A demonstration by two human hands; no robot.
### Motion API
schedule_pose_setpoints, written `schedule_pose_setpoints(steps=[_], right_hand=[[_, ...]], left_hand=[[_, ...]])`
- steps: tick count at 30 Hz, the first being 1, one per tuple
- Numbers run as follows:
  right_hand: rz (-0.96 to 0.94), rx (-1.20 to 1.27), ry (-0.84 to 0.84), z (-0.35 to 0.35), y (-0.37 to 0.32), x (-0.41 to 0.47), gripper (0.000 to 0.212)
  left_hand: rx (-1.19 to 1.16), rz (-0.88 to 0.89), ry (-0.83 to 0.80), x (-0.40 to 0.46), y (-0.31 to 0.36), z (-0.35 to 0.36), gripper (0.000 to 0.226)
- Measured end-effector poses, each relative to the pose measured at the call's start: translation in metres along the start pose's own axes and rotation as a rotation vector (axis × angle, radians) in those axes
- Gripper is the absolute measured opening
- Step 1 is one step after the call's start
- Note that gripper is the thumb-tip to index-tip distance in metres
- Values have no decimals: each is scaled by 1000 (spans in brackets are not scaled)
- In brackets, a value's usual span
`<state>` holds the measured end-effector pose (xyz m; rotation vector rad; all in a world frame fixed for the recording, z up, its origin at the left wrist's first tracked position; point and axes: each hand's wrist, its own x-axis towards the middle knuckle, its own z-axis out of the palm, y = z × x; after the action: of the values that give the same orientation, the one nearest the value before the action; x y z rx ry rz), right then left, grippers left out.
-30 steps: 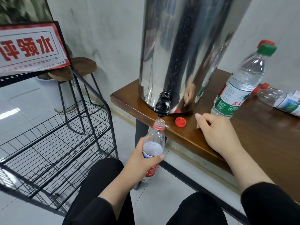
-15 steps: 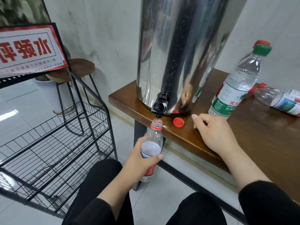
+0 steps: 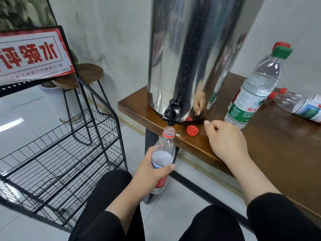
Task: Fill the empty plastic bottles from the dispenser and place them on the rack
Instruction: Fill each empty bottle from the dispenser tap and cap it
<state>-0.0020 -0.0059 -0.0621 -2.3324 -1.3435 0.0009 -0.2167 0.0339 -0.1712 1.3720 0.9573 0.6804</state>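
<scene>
My left hand (image 3: 150, 168) grips a clear, uncapped plastic bottle (image 3: 165, 148) with a red label, its mouth right under the black tap (image 3: 171, 112) of the steel dispenser (image 3: 194, 54). A thin stream runs from the tap into the mouth. The bottle's red cap (image 3: 192, 130) lies on the wooden table (image 3: 278, 145). My right hand (image 3: 225, 140) rests on the table beside the cap, fingers loosely curled, holding nothing. The black wire rack (image 3: 57, 153) stands to the left, its shelves bare.
A green-capped bottle (image 3: 255, 91) stands upright right of the dispenser with a red-capped one (image 3: 280, 44) behind it. Another red-capped bottle (image 3: 295, 105) lies on its side at far right. A wooden stool (image 3: 83, 75) stands behind the rack, and a red-and-white sign (image 3: 31, 54) tops it.
The view has shifted slightly. Both hands and the bottle under the tap stay in about the same place.
</scene>
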Motion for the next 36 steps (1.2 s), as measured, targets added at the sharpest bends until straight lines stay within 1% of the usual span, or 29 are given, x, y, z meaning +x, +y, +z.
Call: schedule_pose_setpoints(steps=[2,5,8,12,17,36], right_hand=[[-11,39,2,-1,0,-1,48],[-52,142,54,-4,-1,-5,46],[-76,193,29,-6,0,-7,47],[-65,204,-23,-7,-1,-7,48],[-46,211,-41,-8,-1,-6,49],[-28,245,-48,-7,-1,-6,46]], left_hand=[[-9,-5,1,1,-2,0,61],[-15,-5,3,2,-2,1,59],[-9,-8,-1,1,-2,2,60],[-12,-5,9,2,-3,1,62],[-10,-10,8,3,-5,2,61],[1,7,12,2,-4,1,60]])
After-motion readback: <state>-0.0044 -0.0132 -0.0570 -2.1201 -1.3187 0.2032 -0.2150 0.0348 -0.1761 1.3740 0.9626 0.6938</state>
